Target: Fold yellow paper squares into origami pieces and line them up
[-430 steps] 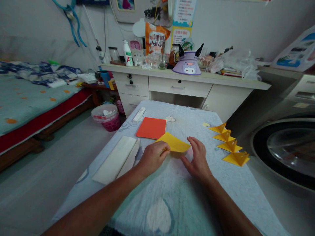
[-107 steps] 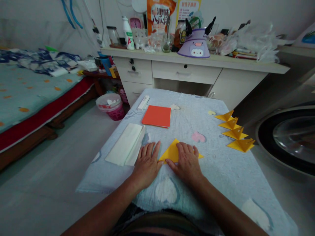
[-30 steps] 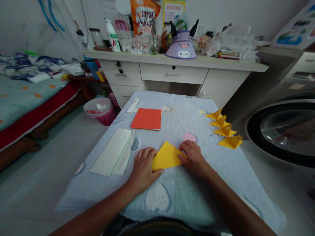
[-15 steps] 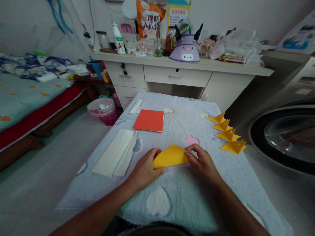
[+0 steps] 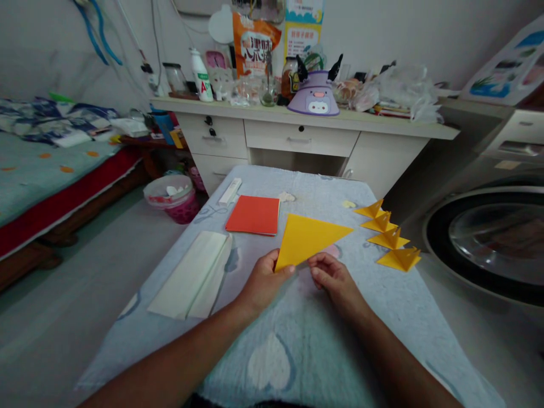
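Observation:
A yellow sheet of paper (image 5: 309, 238), folded into a triangle, is held tilted up above the cloth-covered table. My left hand (image 5: 267, 283) pinches its lower left corner, thumb in front and fingers behind. Just below the paper's lower edge is my right hand (image 5: 338, 280), its fingers curled together; nothing shows in them, and I cannot tell whether the fingertips touch the edge. To the right, several folded yellow paper pieces (image 5: 398, 259) with raised points stand in a row.
A stack of red-orange paper squares (image 5: 254, 215) lies beyond my left hand. Folded pale tissue (image 5: 191, 275) rests on the left of the table (image 5: 272, 317), and a white narrow box (image 5: 230, 191) farther back. A cluttered desk (image 5: 272, 133) stands behind; a washing machine (image 5: 505, 164) is at right.
The yellow paper has swung upright, its long point now toward the upper right. My right hand has released its right end and moved slightly left and down. The camera view has shifted slightly.

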Available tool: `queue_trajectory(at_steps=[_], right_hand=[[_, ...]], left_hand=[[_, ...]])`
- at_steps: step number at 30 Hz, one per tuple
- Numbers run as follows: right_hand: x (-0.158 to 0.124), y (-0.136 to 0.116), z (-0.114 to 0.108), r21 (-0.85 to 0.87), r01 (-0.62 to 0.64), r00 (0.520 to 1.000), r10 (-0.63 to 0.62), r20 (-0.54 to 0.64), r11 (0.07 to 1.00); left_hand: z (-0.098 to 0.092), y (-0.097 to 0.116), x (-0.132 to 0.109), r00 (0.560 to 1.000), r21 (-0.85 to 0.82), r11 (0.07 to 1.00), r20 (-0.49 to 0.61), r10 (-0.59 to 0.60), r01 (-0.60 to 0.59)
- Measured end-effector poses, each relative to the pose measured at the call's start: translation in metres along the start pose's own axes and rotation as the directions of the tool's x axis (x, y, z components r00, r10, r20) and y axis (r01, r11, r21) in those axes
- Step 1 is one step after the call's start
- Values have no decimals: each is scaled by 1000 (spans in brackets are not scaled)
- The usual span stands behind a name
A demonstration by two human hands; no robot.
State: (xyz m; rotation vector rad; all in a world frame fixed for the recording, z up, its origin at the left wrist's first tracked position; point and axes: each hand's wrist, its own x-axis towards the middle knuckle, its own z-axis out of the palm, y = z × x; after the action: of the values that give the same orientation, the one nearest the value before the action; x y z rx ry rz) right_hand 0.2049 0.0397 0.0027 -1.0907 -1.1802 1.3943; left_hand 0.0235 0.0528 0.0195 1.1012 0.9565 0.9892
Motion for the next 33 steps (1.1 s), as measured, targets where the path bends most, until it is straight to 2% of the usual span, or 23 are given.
queue_trajectory(at_steps=[4,10,13,17,23,26,28,30,33], right_hand=[[-1,-3,13,31,5,998,-7,69,1000],[0,-5,10,41,11,999,-12,36,999],[1,-5,2,15,12,999,-11,-44,1000],[5,-5,-16,-41,3,978,-11,-209,999],[14,-9,-50,109,146,930,-99,-354,983],[16,-11,-57,170,191,902,-105,-418,967],[15,-12,-53,238,152,928,-56,-369,959],[13,-12,-42,282,56,971,13,-238,958],[10,-8,-21,220,-73,995,84,-45,973]], left_hand=[[9,-14,2,997,28,1000,80,2,-4],[0,-18,1,992,210,977,130,-3,-25],[-7,-15,1,992,257,966,130,1,-35],[-16,-8,0,993,226,974,110,-49,23],[-26,-2,1,988,203,977,116,-97,72],[-29,-4,3,989,189,978,100,-107,86],[-29,-5,3,989,175,980,91,-115,98],[-28,-6,4,991,180,980,81,-104,88],[-23,-5,4,995,201,979,85,-47,29]])
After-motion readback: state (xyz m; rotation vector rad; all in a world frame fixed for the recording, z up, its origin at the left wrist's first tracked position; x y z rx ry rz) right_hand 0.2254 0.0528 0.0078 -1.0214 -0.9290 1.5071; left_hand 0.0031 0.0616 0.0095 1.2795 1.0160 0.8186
